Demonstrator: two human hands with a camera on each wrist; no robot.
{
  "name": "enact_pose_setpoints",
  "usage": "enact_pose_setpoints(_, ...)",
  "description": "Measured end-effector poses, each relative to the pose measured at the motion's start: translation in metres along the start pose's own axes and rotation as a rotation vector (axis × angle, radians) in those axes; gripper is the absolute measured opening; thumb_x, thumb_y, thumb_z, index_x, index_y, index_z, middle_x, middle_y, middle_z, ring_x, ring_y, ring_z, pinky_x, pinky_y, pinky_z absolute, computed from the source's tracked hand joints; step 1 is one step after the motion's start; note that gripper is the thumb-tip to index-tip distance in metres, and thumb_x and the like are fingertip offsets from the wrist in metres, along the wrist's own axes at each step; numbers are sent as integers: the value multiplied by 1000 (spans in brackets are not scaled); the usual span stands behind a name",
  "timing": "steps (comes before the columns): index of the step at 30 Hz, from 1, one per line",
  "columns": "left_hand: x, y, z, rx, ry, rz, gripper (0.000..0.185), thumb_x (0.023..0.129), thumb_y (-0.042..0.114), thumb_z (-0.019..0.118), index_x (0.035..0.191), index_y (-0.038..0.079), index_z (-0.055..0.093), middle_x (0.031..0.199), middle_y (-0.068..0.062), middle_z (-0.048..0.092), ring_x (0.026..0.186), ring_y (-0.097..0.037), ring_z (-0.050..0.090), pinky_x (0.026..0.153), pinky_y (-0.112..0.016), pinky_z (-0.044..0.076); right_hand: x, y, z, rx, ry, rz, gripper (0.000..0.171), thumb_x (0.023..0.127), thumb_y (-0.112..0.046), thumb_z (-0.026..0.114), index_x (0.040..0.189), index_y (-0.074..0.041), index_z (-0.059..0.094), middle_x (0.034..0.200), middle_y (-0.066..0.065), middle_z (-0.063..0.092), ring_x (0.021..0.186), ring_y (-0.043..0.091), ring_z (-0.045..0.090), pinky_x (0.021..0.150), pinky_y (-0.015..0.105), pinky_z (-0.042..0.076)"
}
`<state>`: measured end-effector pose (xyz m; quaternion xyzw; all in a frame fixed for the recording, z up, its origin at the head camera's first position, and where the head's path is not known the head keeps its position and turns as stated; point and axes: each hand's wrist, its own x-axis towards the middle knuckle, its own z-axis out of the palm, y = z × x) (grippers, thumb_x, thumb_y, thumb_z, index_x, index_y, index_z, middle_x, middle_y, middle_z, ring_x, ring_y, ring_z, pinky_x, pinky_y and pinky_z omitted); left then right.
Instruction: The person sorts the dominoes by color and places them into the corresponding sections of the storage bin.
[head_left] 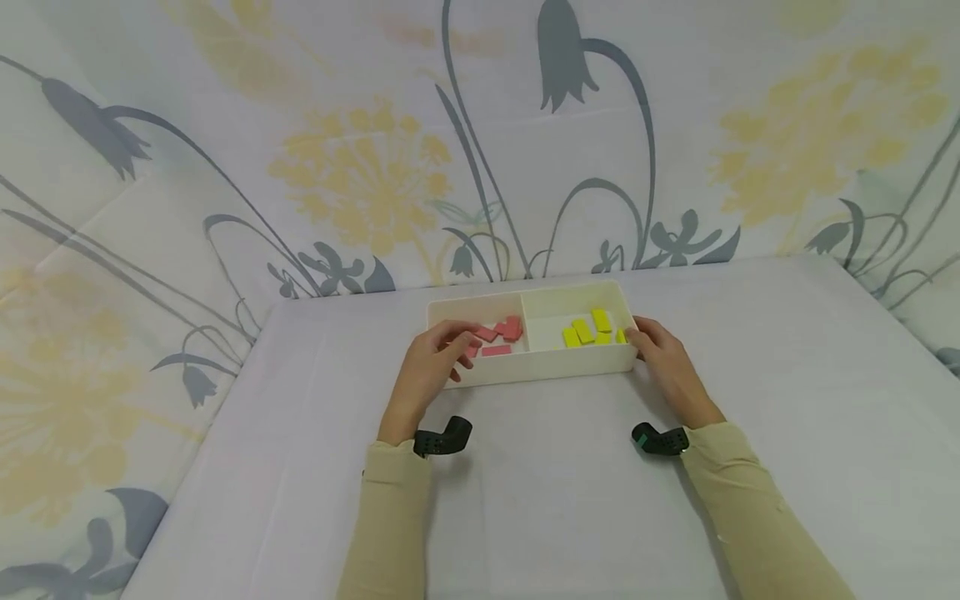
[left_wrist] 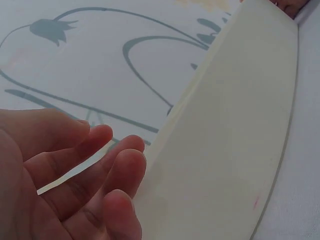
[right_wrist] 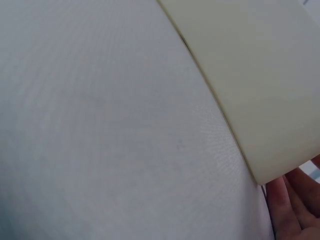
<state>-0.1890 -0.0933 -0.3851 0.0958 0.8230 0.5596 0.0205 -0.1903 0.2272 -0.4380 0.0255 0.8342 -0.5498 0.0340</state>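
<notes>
Head view shows a cream two-compartment tray (head_left: 551, 363) at the middle of the table (head_left: 750, 467); no writing or label can be read on it. Pink blocks (head_left: 504, 332) lie in its left compartment, yellow blocks (head_left: 588, 328) in its right. The left hand (head_left: 433, 367) curls loosely over the tray's left front rim; the right hand (head_left: 663, 357) grips the tray's right end.

No readable text, labels, numbers or signs anywhere.
</notes>
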Motion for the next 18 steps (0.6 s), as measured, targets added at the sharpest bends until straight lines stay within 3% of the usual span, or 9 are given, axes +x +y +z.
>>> enact_pose_setpoints(9,-8,7,-5,-106,9,-57,23,91,26,51,108,14,60,91,-6,62,78,-30,56,64,-35,51,0,5,5,-12,-11,-31,58,94,-42,33,140,-8,24,140,12,29,120,30,33,99,50,23)
enact_pose_setpoints(13,-15,12,-5,-112,17,-69,24,92,24,50,110,11,59,92,-8,61,79,-34,55,67,-37,51,-2,6,7,-43,-19,-20,66,91,-51,33,140,-8,23,140,13,29,123,31,31,100,50,22)
enact_pose_setpoints(18,-13,-4,-13,-89,81,-17,26,90,31,51,108,15,60,95,-11,62,75,-27,57,63,-33,51,-8,2,-7,-56,-41,-18,78,87,-62,27,142,-8,18,142,17,25,120,37,35,98,53,24)
